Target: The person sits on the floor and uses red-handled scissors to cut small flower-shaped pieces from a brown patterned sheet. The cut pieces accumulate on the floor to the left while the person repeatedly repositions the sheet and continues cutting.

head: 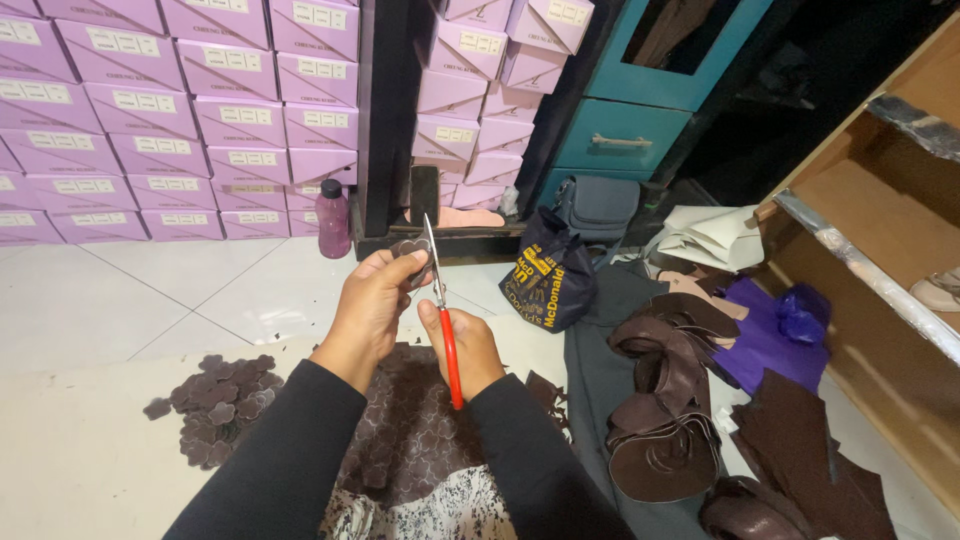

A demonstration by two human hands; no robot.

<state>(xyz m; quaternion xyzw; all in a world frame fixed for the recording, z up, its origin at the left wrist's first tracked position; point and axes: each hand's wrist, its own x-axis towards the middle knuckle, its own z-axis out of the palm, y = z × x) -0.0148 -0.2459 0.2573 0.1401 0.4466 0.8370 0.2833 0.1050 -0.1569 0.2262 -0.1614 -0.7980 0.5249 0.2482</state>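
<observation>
Left hand (372, 300): fingers curled, pinching small dark brown flower-shaped leather piece (409, 252) at fingertips. Right hand (466, 345): fingers closed around red-handled scissors (441, 305), blades upward, just beside piece. Below fingers: patterned brown leather sheet (410, 430) on lap. Left of fingers: pile of cut pieces (215, 400) on pale floor. Ahead: stacked lilac boxes (200, 110), purple bottle (333, 220). Right: brown leather scraps (670, 400).

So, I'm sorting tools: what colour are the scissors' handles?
Red, on the scissors, head view.
</observation>
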